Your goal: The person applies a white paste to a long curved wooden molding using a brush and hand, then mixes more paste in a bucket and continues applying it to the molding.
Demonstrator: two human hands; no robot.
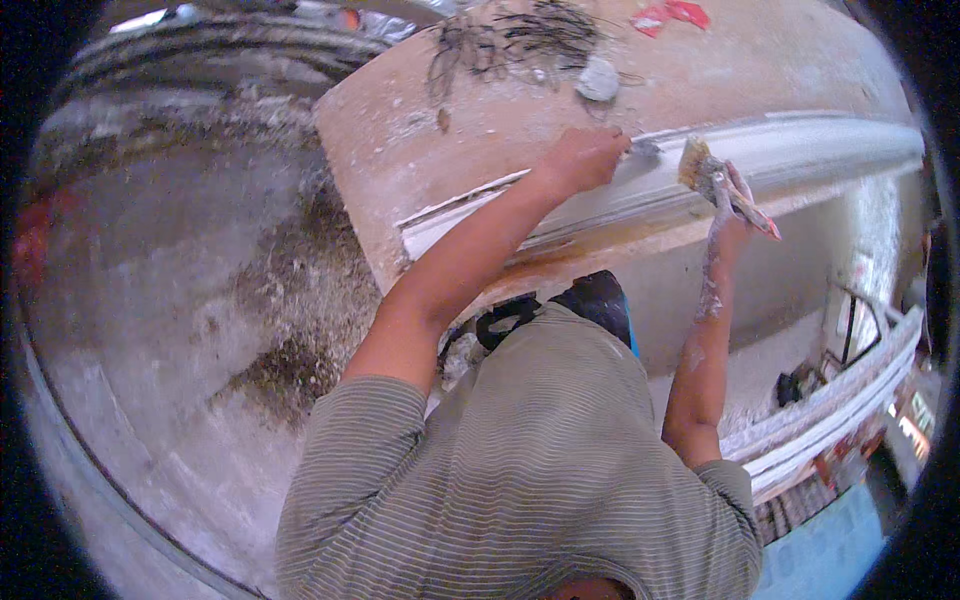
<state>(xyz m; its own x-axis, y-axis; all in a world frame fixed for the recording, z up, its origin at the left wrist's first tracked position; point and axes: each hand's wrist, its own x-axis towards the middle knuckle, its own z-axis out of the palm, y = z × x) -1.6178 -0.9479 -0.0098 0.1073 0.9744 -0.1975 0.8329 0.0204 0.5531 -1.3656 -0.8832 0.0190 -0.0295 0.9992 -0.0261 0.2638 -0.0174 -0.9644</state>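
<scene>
A long white moulding (790, 160) with ridged edges lies along the near side of a brownish table (385, 130). My left hand (588, 160) reaches across its middle, fingers closed around a small tool with a grey blade (645, 150) close to the moulding's far edge. In my right hand (730, 215), smeared with white, is a paintbrush (696, 165). Its pale bristles point up and left over the moulding, and the handle sticks out toward the lower right.
Tangled dark strands (545, 35), a white lump (598, 80) and a red scrap (670, 15) lie on the table's far part. Dark debris (290, 370) covers the floor at left. More white mouldings (850, 395) rest at lower right beside a black metal frame (850, 325).
</scene>
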